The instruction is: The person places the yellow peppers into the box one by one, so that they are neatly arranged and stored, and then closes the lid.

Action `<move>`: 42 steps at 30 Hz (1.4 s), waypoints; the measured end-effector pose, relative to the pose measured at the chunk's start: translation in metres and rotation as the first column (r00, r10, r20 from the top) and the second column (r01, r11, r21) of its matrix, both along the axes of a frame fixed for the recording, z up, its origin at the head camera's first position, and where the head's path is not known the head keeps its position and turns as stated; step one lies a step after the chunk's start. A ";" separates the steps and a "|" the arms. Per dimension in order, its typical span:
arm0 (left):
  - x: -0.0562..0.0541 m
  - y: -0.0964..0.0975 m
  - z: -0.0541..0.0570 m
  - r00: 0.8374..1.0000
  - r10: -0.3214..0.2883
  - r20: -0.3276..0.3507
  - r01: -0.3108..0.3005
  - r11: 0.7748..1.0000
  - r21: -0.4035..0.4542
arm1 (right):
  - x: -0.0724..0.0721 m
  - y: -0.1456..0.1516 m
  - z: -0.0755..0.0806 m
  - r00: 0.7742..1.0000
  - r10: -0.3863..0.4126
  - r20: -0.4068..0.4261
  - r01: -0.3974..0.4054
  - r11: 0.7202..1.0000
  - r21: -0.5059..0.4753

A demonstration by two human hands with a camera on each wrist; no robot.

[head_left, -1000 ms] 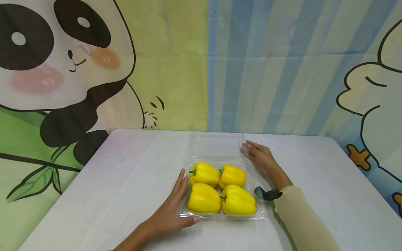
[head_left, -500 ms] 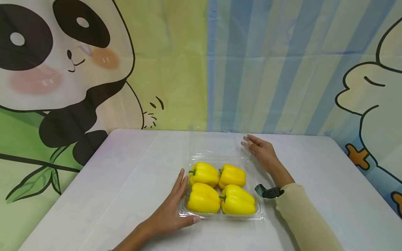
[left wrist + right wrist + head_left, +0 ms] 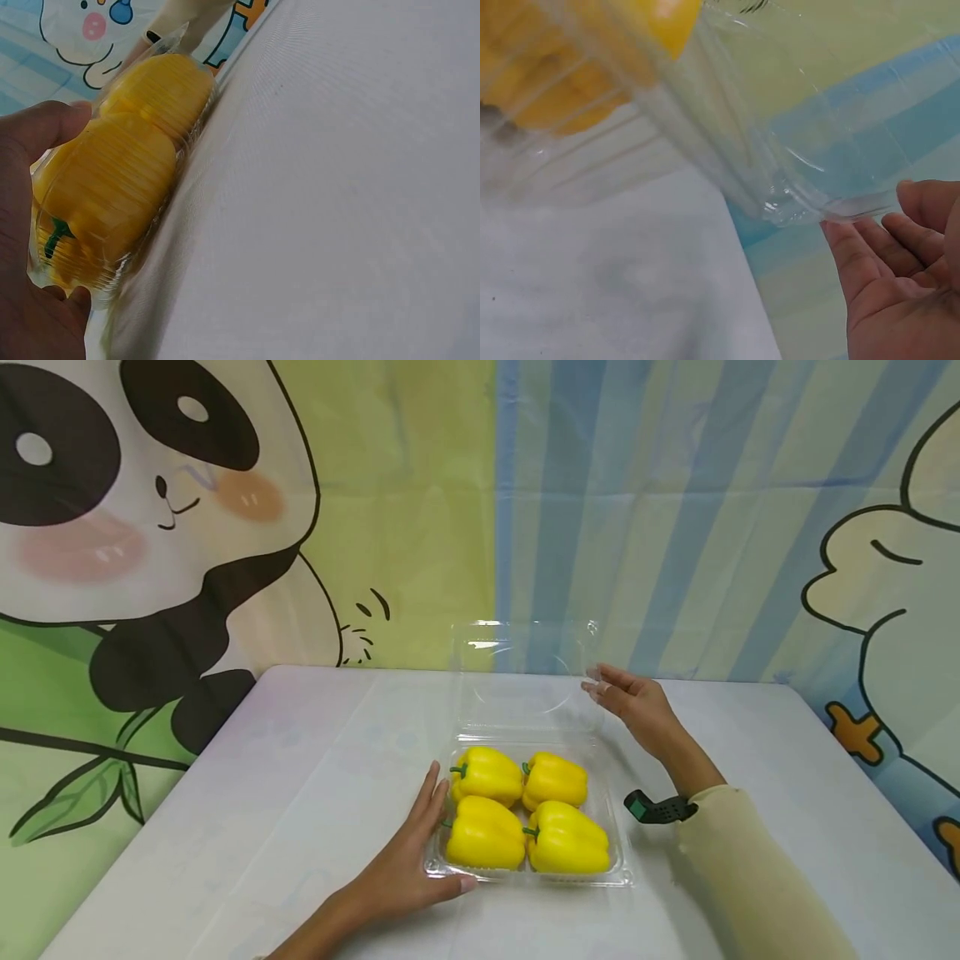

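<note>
A clear plastic clamshell container [image 3: 619,865] sits on the table with several yellow bell peppers [image 3: 567,838] in its base. My left hand [image 3: 405,860] holds the base's near left corner, thumb along the front edge and fingers along the left side. In the left wrist view, the thumb and fingertips span the ribbed wall around the yellow peppers [image 3: 112,187]. At the back, the clear lid [image 3: 525,693] stands tilted up from the hinge. My right hand [image 3: 637,706] pinches the lid's right edge; the right wrist view shows thumb and fingers at the lid's rim [image 3: 832,210].
A white-covered table [image 3: 300,793] carries the container near its middle. Behind its far edge hangs a printed cloth backdrop [image 3: 420,527] with a panda, stripes and a pale cartoon figure. A dark band [image 3: 660,808] is on the right wrist.
The lid has swung up from lying nearly flat at the back, with my right hand rising along with it. My left hand, the base and the peppers have stayed in place.
</note>
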State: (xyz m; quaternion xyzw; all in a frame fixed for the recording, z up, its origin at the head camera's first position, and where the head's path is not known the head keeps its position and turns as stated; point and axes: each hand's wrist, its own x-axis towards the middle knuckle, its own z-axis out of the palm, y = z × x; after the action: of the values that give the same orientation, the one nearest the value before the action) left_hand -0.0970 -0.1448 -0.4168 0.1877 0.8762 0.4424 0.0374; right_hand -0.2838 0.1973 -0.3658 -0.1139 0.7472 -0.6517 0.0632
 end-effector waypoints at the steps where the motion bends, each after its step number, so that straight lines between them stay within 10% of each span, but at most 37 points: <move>1: 0.000 0.000 0.000 1.000 0.001 0.003 -0.001 1.000 -0.003 | 0.001 0.000 0.002 1.000 0.011 0.001 -0.011 1.000 -0.018; 23: 0.001 0.000 0.002 1.000 0.000 0.014 0.000 1.000 0.009 | 0.022 0.012 0.048 0.976 0.211 -0.049 -0.217 0.952 -0.218; 42: 0.001 -0.001 0.000 1.000 -0.004 -0.012 0.004 1.000 0.016 | 0.045 -0.001 0.077 0.989 0.137 -0.060 -0.134 0.989 0.059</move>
State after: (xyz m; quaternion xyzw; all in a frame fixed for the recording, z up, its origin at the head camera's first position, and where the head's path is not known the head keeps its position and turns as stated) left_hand -0.0963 -0.1454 -0.4169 0.1924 0.8724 0.4482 0.0313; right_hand -0.2384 0.1962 -0.2884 -0.1834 0.7568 -0.6214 0.0865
